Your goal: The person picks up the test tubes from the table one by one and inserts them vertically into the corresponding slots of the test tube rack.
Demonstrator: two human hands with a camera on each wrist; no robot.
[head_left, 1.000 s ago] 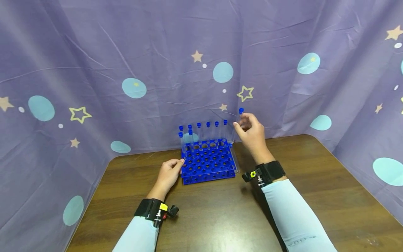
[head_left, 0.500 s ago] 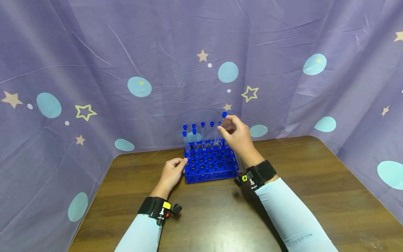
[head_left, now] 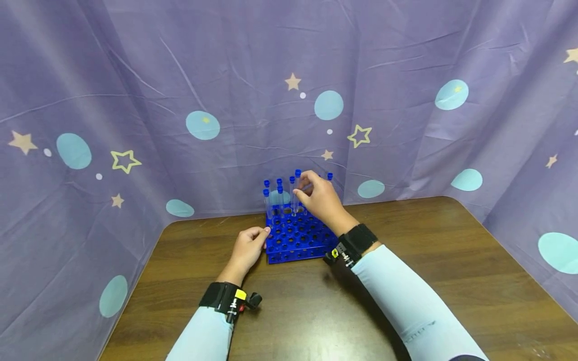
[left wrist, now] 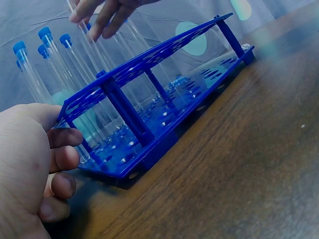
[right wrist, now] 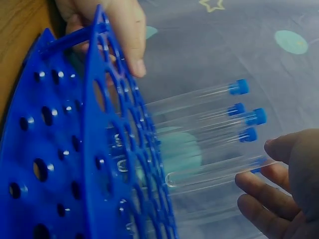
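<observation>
My left hand [head_left: 247, 245] grips the left end of a blue test tube rack [head_left: 300, 241], thumb on the upper plate and fingers curled below it in the left wrist view. My right hand [head_left: 322, 200] pinches a clear test tube [right wrist: 214, 172] near its blue cap, above the back part of the rack. In the right wrist view the tube's rounded bottom is right at the holes of the upper plate. Several capped test tubes [right wrist: 199, 97] stand in the rack towards its back left. The right hand hides part of the back row in the head view.
The rack stands on a brown wooden table [head_left: 289, 306], near its back edge. Behind rises a purple curtain [head_left: 244, 100] with stars and pale blue ovals. One capped tube [head_left: 330, 176] shows beyond the right hand. Several holes in the rack's front rows hold no tubes.
My right hand has carried the test tube left and slightly down, from the rack's right end to its left-middle back area. The left hand keeps its grip on the rack.
</observation>
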